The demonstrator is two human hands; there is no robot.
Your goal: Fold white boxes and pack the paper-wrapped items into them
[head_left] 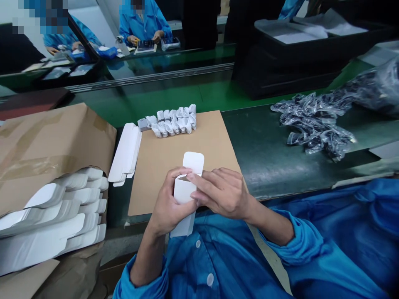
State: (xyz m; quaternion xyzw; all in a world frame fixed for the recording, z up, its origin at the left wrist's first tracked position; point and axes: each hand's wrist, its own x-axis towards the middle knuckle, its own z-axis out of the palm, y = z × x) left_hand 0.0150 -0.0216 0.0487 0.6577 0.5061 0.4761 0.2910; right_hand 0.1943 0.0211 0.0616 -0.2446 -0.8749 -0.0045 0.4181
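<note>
Dark green workbench (255, 145) runs across the whole view. Big brown carton (62, 137) at left, its open side packed with flat white blanks (40, 232). Cardboard sheet (152, 166) lies flat on the bench in the middle. Clear-bagged black items (321, 120) heap at right, well apart from the sheet.

Both forearms come in from the near edge, blue sleeves (299, 236) pushed up toward the elbows, wrists bent inward so the hands meet in front of the chest. Left hand (170, 203) is closed round the white box (183, 193), thumb across its near face, index hooked at the top rim. Right hand (226, 191) is half curled, back of hand up, index tip at the box mouth, thumb low on the side near the left thumb (whether it pinches, can't tell).

Box sits above the sheet's near edge, slightly tilted, mouth up, lid flap (193, 161) raised on the far side. Smallest: paper-wrapped pieces (174, 124), in rows at the sheet's far edge.
</note>
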